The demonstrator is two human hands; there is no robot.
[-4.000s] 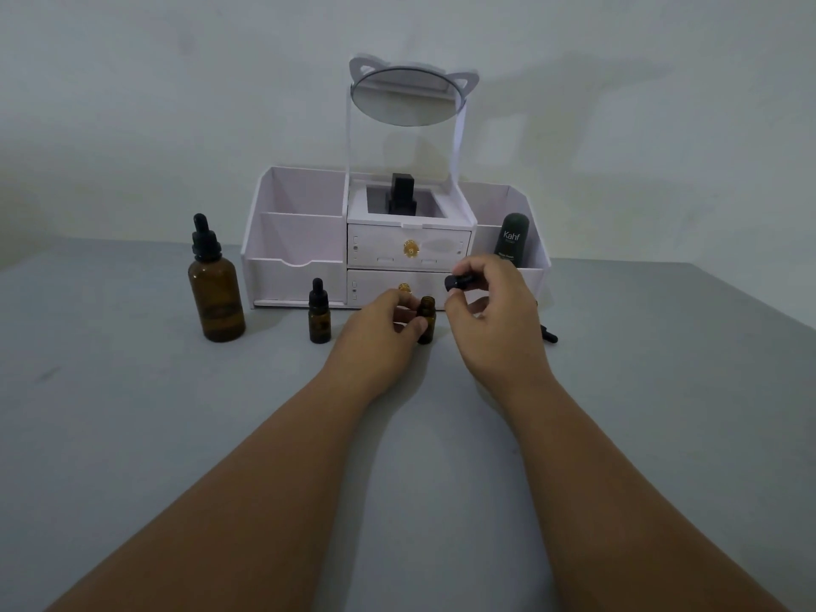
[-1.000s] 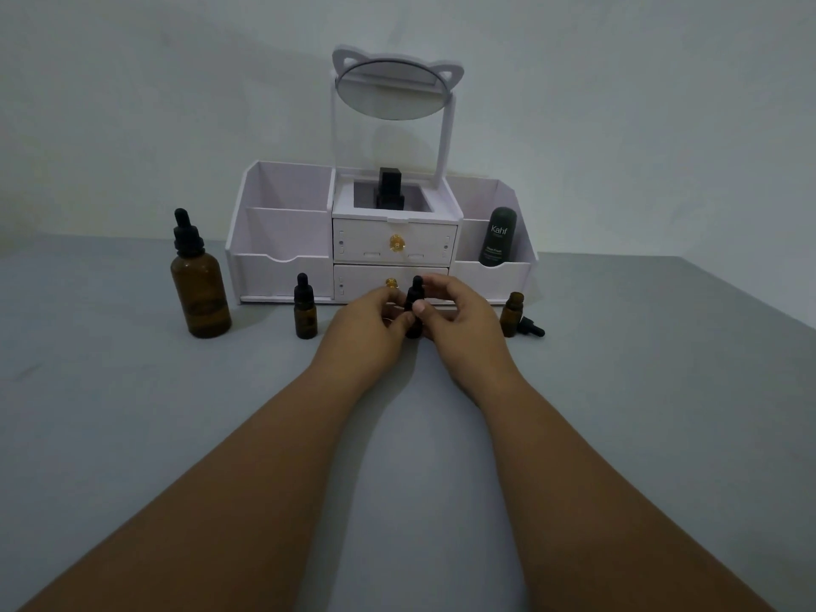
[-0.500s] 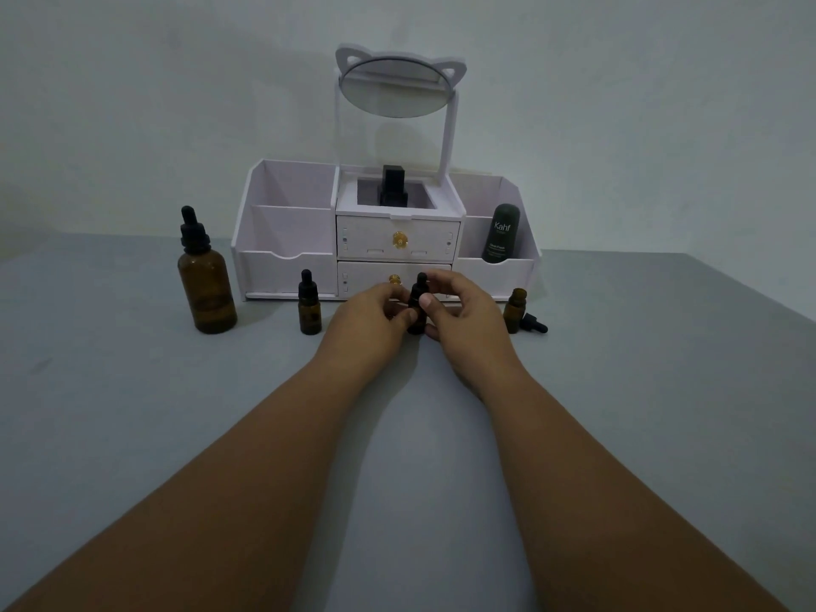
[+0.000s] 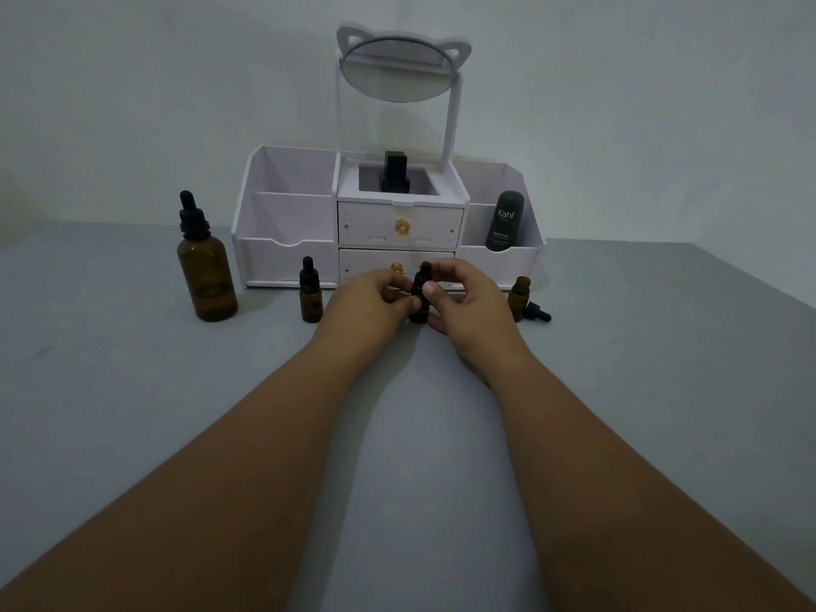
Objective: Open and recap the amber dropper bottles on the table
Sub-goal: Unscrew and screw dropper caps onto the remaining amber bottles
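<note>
A small amber dropper bottle [image 4: 419, 312] stands on the grey table in front of the organizer, its black dropper cap [image 4: 425, 276] on top. My left hand [image 4: 368, 304] holds the bottle's body from the left. My right hand [image 4: 468, 302] pinches the cap with thumb and fingers. A second small capped amber bottle [image 4: 310, 298] stands to the left. A large capped amber bottle [image 4: 205, 267] stands further left. To the right, a small uncapped amber bottle [image 4: 518, 297] stands with its black dropper cap [image 4: 538, 312] lying beside it.
A white cosmetic organizer [image 4: 388, 223] with two drawers, side bins and a cat-ear mirror [image 4: 397, 68] stands at the back. A dark Kahf tube [image 4: 505, 220] sits in its right bin, a black bottle [image 4: 395, 172] in the top middle compartment.
Four seconds ago my right hand held the cap above the open bottle; now the cap sits on the bottle and my right fingers stay pinched on it. Little has shifted in the last second.
</note>
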